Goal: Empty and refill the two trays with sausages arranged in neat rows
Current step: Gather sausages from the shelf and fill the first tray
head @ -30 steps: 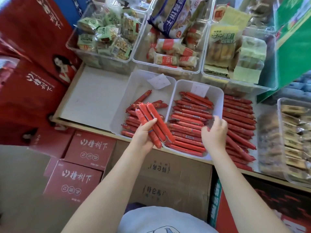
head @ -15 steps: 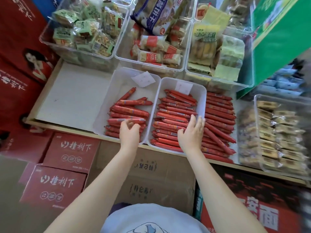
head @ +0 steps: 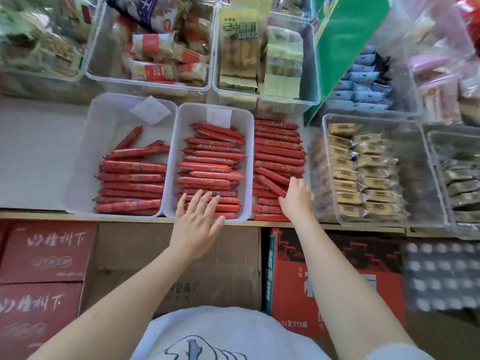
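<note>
Head view: two white trays sit side by side on the shelf. The left tray (head: pixel 85 157) holds sausages (head: pixel 131 188) in rows across its near half; three at the far end of that stack lie skewed, and the tray's far end is bare. The right tray (head: pixel 249 162) is filled along nearly its whole length, with a few sausages askew near the top. A loose pile (head: pixel 279 154) lies on the shelf just right of the right tray.

Change since the earlier frames:
- The left hand (head: pixel 196 222) gripped a bundle over the left tray a second ago. It now holds nothing; its fingers are straight and spread, lying flat on the near rows of the right tray.
- The bundle is gone from the hand, and the left tray's near rows now lie level.
- The right hand (head: pixel 296 196) has moved from the right tray to the loose pile. Its fingers curl onto a diagonal sausage (head: pixel 271 184); whether the grip is closed cannot be told.

Judgement: refilling is well along. The right tray is close to full. The left tray needs more rows and its skewed sausages straightened. The loose pile is the likely supply.
</note>
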{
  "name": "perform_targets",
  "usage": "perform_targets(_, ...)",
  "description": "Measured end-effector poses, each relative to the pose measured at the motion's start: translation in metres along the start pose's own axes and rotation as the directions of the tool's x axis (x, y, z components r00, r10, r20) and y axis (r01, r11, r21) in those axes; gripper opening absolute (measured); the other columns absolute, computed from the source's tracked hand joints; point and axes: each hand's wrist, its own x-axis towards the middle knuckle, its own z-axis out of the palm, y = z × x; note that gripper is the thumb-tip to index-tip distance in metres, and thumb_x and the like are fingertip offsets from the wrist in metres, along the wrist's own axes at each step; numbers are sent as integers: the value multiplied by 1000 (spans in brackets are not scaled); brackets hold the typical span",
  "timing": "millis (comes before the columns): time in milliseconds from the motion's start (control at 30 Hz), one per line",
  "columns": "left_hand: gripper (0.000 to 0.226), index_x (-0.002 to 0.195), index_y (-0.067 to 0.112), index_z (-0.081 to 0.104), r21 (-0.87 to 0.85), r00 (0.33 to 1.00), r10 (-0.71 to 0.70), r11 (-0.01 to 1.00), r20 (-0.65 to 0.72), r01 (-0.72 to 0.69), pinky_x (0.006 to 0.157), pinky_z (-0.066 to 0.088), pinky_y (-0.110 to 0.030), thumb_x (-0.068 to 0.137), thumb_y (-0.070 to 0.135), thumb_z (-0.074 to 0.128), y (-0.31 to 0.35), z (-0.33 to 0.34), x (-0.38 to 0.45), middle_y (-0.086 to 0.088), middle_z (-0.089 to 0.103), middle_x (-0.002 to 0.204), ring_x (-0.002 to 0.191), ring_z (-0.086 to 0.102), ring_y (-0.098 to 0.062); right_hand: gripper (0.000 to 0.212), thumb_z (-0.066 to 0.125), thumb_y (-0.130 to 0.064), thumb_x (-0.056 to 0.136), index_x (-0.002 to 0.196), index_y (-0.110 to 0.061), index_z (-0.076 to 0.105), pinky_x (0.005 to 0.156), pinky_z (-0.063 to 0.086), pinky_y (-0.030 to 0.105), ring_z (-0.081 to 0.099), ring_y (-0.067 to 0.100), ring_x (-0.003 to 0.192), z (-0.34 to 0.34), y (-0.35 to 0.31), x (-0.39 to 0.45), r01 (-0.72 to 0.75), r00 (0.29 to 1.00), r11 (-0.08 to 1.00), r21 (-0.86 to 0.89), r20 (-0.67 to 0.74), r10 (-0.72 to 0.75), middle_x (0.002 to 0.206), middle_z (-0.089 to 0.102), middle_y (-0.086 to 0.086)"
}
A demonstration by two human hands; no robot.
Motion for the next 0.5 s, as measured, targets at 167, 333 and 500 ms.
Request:
perform_targets(167, 62, 145, 20, 48, -8, 1000, -13, 1000, -4, 13, 120, 10, -48, 98, 53, 23, 3, -3, 0, -3, 48, 149, 144, 34, -23, 42, 66, -26, 90, 126, -12, 50, 106, 36, 44, 45, 30, 124, 8, 7, 8, 79, 997, 993, -87, 19, -78, 129, 50, 11)
perform_targets(333, 63, 146, 22, 46, 3, 1000, -14, 1000, -18, 14, 120, 9, -46, 98, 54, 21, 2, -3, 1, -3, 47, 150, 144, 33, -23, 31, 64, -30, 88, 112, -16, 51, 78, 48, 36, 58, 28, 92, 4, 8, -3, 30, 977, 996, 90, 209, -49, 105, 59, 6)
perform_targets(500, 65, 152, 24, 35, -128, 999, -41, 991, 21, 44, 123, 1, -41, 98, 57, 23, 2, -7, 2, 1, 31, 160, 151, 15, -18, 22, 64, -34, 87, 102, -20, 56, 67, 46, 34, 58, 19, 77, -8, -6, -42, -190, 962, 762, 620, 273, 18, 92, 63, 1)
